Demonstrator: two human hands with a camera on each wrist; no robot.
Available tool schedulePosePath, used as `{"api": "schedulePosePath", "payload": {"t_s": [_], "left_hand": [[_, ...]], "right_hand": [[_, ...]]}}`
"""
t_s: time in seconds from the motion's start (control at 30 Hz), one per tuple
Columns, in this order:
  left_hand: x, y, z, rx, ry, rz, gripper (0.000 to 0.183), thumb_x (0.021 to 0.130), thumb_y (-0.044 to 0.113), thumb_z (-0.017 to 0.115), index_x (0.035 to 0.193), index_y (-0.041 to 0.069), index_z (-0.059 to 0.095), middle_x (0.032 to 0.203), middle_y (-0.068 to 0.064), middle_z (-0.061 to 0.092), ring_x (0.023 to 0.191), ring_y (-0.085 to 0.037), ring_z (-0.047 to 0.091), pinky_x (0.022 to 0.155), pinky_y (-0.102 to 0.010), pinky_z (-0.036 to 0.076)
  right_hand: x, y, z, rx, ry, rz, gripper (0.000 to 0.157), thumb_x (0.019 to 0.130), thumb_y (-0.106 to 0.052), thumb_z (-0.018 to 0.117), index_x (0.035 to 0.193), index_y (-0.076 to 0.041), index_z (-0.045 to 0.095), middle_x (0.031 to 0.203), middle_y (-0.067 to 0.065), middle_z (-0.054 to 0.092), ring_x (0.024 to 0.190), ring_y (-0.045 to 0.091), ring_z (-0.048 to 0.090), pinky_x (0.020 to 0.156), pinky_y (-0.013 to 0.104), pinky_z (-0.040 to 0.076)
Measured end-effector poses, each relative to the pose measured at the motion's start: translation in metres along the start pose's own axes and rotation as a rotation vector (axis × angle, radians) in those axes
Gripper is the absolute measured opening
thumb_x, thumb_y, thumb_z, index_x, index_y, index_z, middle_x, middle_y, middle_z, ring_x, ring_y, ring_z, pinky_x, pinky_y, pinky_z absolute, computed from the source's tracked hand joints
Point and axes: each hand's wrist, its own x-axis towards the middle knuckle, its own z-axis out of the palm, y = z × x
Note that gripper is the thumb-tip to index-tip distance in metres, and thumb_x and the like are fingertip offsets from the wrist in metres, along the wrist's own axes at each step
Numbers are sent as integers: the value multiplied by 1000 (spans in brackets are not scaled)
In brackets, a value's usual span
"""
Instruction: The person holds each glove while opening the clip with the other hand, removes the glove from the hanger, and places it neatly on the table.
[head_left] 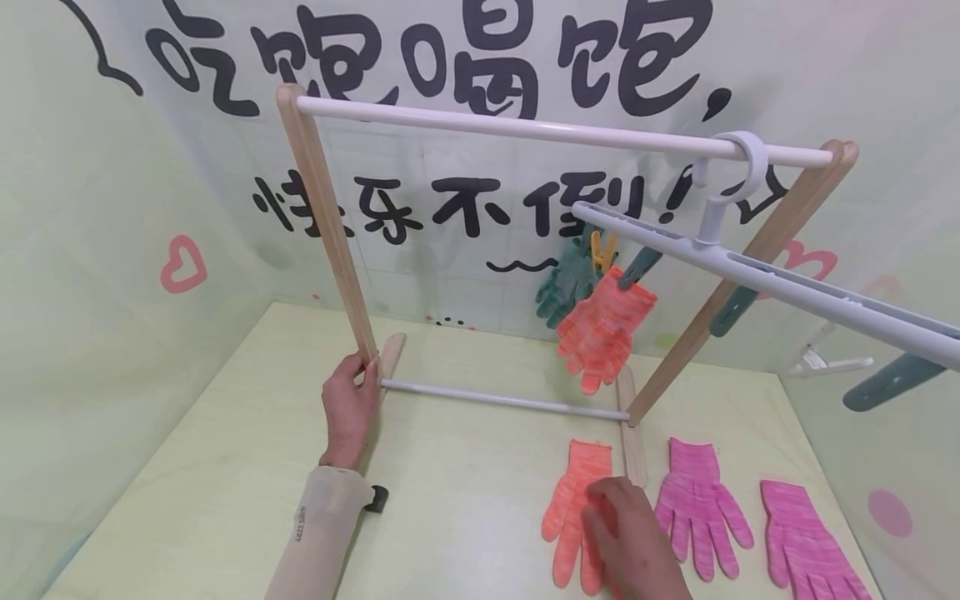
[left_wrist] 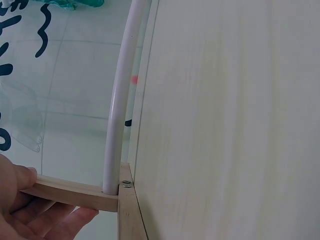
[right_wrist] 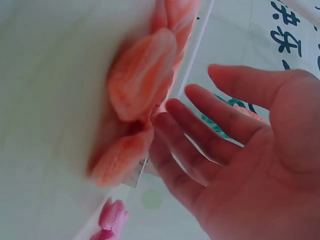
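Note:
My left hand grips the left wooden post of a small drying rack low down; the left wrist view shows thumb and fingers on opposite sides of the wood. Over an orange glove lying flat on the table hovers my right hand. In the right wrist view its fingers are spread and loosely bent beside the glove, holding nothing; whether the fingertips touch it, I cannot tell. Another orange glove and a green glove hang from clips on a grey hanger.
A white top bar carries the hanger hook at its right end. A lower white rod joins the posts. Two pink gloves lie right of the orange one, one nearer, one farther right. Dark green clips dangle unused.

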Motion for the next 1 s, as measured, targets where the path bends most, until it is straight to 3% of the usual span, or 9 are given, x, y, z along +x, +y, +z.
{"api": "schedulePosePath", "payload": {"t_s": [0.13, 0.33, 0.57, 1.0], "left_hand": [[1, -1, 1, 8, 3, 3, 22, 98, 16, 62, 109, -1, 69, 108, -23, 73, 106, -39, 70, 83, -52, 59], [0, -1, 1, -4, -10, -9, 22, 99, 17, 61, 108, -2, 68, 111, -23, 72, 105, -37, 71, 82, -48, 59], [1, -2, 0, -4, -6, -5, 22, 98, 16, 61, 109, -2, 68, 110, -24, 72, 105, -37, 70, 83, -48, 59], [2, -3, 1, 41, 0, -13, 21, 98, 17, 63, 110, 1, 69, 112, -21, 73, 109, -38, 69, 85, -53, 57]], "right_hand": [[5, 1, -4, 13, 7, 30, 29, 94, -25, 66, 123, -21, 64, 123, -4, 61, 112, 16, 56, 96, 42, 54], [9, 2, -11, 39, 1, 62, 35, 95, -29, 65, 128, -21, 61, 126, 0, 61, 110, 18, 57, 92, 43, 56], [8, 3, -19, 62, 65, -20, 33, 97, -30, 63, 129, -19, 61, 127, 1, 62, 109, 24, 60, 89, 43, 56], [12, 1, -24, 44, 20, 55, 33, 96, -34, 63, 128, -23, 61, 131, 0, 60, 111, 25, 60, 86, 42, 58]]}}
